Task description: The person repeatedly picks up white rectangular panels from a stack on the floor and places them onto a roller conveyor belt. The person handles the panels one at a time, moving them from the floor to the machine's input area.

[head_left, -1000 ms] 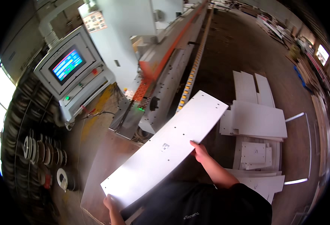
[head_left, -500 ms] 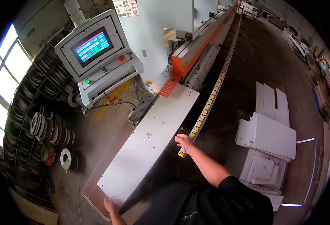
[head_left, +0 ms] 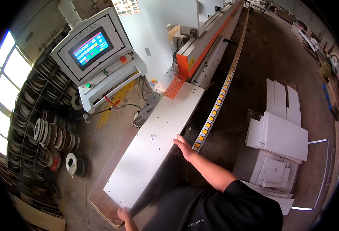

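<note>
A long white panel (head_left: 146,154) with small dark holes and a printed label lies on a brown-edged table, its far end at the orange-fronted machine (head_left: 182,63). At the panel's near end, my left hand (head_left: 125,215) has its fingers curled against the edge near the corner. My right hand (head_left: 185,147) rests at the panel's right edge, fingers stretched out along it and fingertips by the top face. Just beyond that hand runs a long roller rail (head_left: 211,117) with yellow rollers.
A control console (head_left: 94,50) with a lit screen stands at the left. Behind it are racks of edge-band rolls (head_left: 53,134), with one white roll (head_left: 75,164) on the floor. White boards (head_left: 279,134) are stacked at the right. A perforated orange plate (head_left: 174,87) covers the panel's far corner.
My right hand has shifted left from the roller rail to the panel's edge. My left hand has moved a little right along the near end. The view has shifted slightly.
</note>
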A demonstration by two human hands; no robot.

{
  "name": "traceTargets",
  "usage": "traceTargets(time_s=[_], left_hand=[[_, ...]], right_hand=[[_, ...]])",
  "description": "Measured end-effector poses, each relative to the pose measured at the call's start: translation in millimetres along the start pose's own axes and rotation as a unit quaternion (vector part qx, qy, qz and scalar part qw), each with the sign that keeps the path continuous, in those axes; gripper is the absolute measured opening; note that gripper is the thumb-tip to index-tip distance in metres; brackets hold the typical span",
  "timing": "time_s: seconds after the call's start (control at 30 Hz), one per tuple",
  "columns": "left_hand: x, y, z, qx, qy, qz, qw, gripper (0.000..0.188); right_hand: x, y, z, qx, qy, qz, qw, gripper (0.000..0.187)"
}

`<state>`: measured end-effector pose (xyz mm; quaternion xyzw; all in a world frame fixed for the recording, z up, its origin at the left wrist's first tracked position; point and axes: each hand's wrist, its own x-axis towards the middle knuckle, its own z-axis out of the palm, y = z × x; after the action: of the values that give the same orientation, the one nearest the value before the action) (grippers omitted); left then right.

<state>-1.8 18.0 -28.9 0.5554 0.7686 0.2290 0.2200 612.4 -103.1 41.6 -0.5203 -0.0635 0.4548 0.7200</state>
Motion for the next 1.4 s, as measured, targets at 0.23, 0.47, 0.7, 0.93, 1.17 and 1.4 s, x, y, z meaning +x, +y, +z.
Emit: traceTargets(time_s=[0.23,0.47,0.7,0.93,1.17,1.4], left_hand=[[-27.2,22.6,27.1,-0.199,-0.054,-0.06,0.977,0.021],[-75.3,108.2,42.2,-0.266,-0.19,-0.053,0.944,0.04],[-110.8,163.6,58.4,-0.222,-0.319,0.017,0.921,0.057],[-110.7,193.8,95.3,-0.133,-0.365,0.142,0.91,0.058],[-137.2,280.4,106.8,-0.163,-0.444,0.151,0.868,0.051],[-147.0,306.2,141.7,-0.216,-0.519,0.17,0.81,0.052]], right_hand=[[32.4,-27.1,-23.5,0.01,0.031,-0.008,0.999,0.097],[76.3,-54.1,-68.9,0.066,0.084,-0.035,0.994,0.076],[-18.7,-60.0,-98.7,0.027,0.087,-0.092,0.992,0.05],[-206.7,18.3,-201.7,0.053,0.254,-0.04,0.965,0.036],[-354.5,183.3,-293.9,0.001,0.418,0.148,0.896,0.034],[-446.3,353.5,-336.8,-0.631,0.18,0.215,0.723,0.031]])
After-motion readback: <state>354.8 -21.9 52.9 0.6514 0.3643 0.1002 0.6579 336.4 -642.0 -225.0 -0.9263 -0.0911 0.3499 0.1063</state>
